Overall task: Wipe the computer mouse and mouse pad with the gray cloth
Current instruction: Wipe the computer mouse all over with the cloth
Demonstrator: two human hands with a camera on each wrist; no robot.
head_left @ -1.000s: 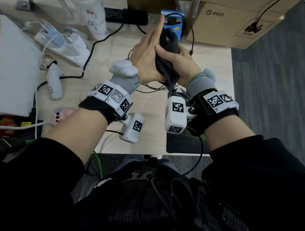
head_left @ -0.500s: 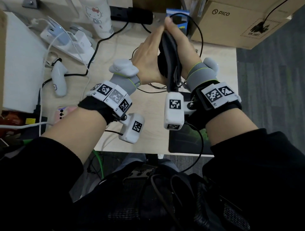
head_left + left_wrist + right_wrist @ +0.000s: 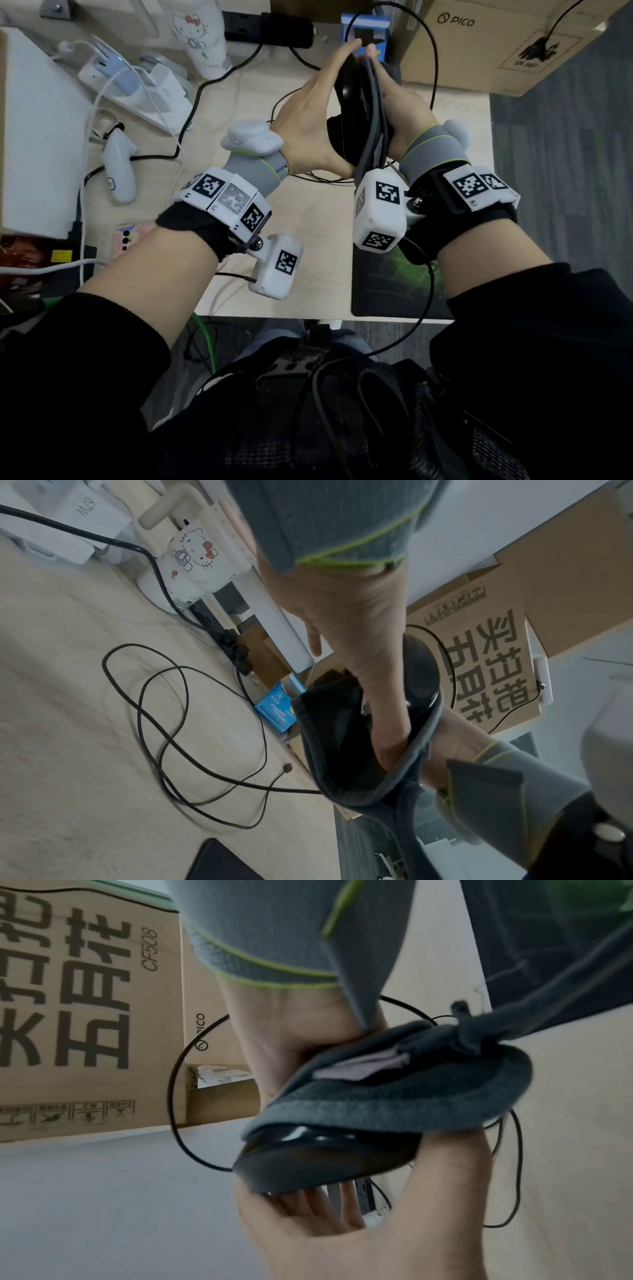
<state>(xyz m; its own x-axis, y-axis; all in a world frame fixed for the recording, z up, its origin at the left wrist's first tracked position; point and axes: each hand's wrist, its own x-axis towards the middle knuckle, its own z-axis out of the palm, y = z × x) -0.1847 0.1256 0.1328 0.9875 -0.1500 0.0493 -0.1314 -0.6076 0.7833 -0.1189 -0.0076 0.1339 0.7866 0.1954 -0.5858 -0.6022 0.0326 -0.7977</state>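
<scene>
Starting at our left, our left hand [image 3: 310, 116] holds the computer mouse [image 3: 351, 102] up off the desk [image 3: 308, 240], fingers long and fairly straight along its glossy black shell, thumb underneath; in the right wrist view those fingers [image 3: 308, 1213] lie side by side beneath it. The shell looks smooth and slick, light and rigid, so we judge it wants cradling by its flanks, not pinching at the top, and its cord [image 3: 433, 68] will tug if we swing it far.

Against the mouse's right face sits the gray cloth [image 3: 375, 113], soft and limp, draping down between our wrists. Our right hand [image 3: 400, 102] presses it flat to the shell with straight fingers together; we cannot tell how the thumb lies. A folded pad of cloth under the palm should, we think, rub best.

Lower right, the mouse pad [image 3: 383, 291] lies flat at the desk's near edge, thin and flexible, not yet wiped as far as we can judge.
</scene>
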